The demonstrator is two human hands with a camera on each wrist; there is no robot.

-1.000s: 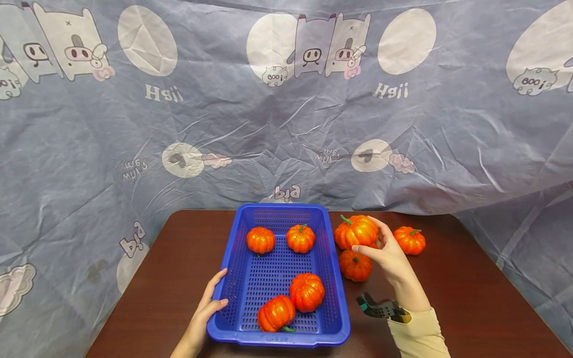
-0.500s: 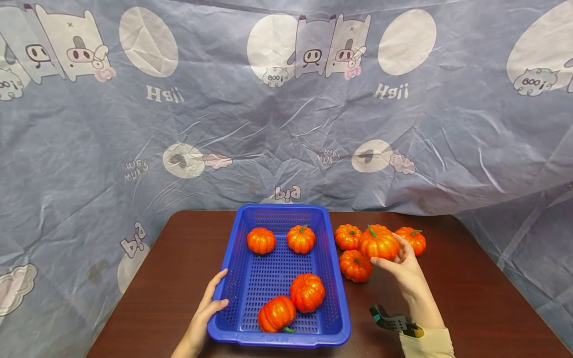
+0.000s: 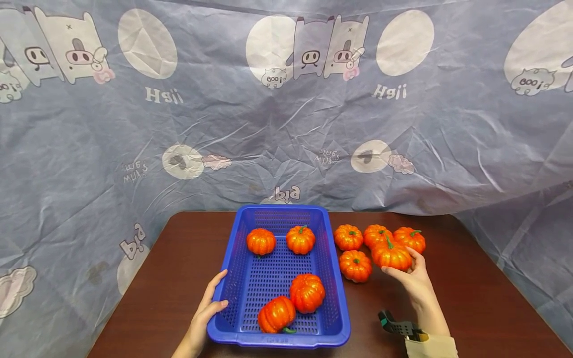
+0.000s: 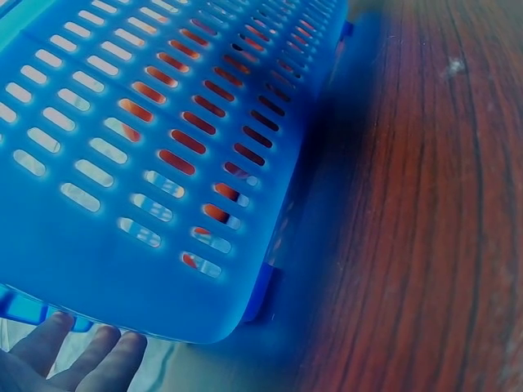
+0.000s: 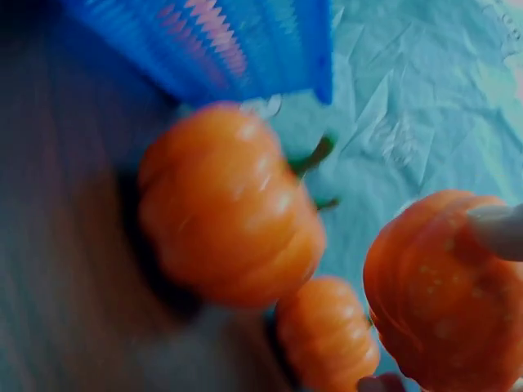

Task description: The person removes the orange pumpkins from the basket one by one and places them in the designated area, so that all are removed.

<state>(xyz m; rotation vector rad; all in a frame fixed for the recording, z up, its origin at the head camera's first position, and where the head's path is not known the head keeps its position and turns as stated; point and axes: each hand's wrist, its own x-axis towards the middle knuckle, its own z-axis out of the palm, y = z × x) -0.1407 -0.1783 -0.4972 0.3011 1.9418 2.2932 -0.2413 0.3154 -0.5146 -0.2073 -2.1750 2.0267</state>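
Observation:
In the head view, my left hand holds the left rim of a blue perforated plastic basket, its thumb over the edge. The left wrist view shows several fingertips against that rim. My right hand grips an orange pumpkin with a green stem, thumb at the near side and fingers at the right. The gripped pumpkin partly covers one pumpkin behind it. Close by are other pumpkins: one at the back right, one near the basket and one in front.
Inside the basket are several pumpkins, one at back left, one at back right, and two touching near the front, one beside another. A brown wooden table bears everything. A grey printed cloth hangs behind.
My right hand has carried its pumpkin rightward and nearer to me, away from the basket's right side. Pumpkins behind it have come into view. The left hand and basket keep their place.

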